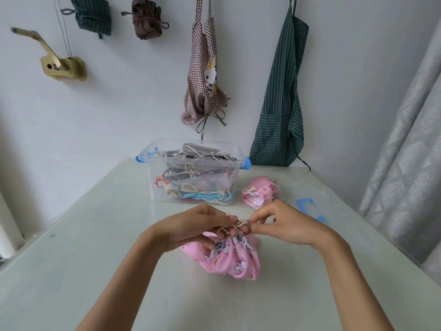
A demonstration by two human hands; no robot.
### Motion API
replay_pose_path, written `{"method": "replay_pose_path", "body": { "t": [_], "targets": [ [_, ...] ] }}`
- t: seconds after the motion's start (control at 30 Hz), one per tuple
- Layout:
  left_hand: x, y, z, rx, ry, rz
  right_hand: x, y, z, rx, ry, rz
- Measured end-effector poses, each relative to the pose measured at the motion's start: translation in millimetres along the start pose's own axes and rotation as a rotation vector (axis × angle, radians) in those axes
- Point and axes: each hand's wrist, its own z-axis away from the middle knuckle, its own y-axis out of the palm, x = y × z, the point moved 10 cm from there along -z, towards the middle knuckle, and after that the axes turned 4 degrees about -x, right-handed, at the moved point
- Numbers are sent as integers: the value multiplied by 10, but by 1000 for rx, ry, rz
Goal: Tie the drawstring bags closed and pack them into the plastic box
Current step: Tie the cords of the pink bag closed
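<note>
A pink drawstring bag (pixel 229 259) with a cartoon print sits on the table in front of me, its mouth gathered. My left hand (pixel 195 225) grips the gathered neck and pinches the beige cord (pixel 236 223). My right hand (pixel 281 223) pinches the other end of the cord at the knot. A second pink bag (pixel 261 191), its cord tied, lies to the right of the clear plastic box (pixel 152 168). The box stands at the back of the table and holds several tied bags.
The box's clear lid with blue clips (pixel 310 206) lies on the table (pixel 95 235) at the right. Aprons (pixel 281 103) and bundled cloths hang on the wall behind. A grey curtain (pixel 405 139) runs along the right edge.
</note>
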Motion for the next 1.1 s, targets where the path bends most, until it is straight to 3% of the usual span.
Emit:
{"method": "replay_pose_path", "body": {
  "t": [0.13, 0.27, 0.43, 0.53, 0.7, 0.8, 1.1],
  "targets": [
    [131, -107, -23, -34, -78, 114, -43, -250, 83, -82, -15, -144],
    [182, -255, -92, -182, -64, 316, 156, -418, 165, -130, -122, -324],
    [181, -400, -93, -313, -37, 452, 478, -123, 289, 131, -200, -126],
    [167, -407, -87, -302, -30, 454, 493, -46, 315, 187, -185, -33],
    [93, -345, -81, -243, 21, 390, 382, -214, 97, -111, -149, -147],
    [22, -333, -71, -230, 74, 332, 268, -31, -22, -86, -106, -100],
    [-118, -540, 20, -422, 197, 139, 232, 30, -88, -134, -12, -282]
  ]
}}
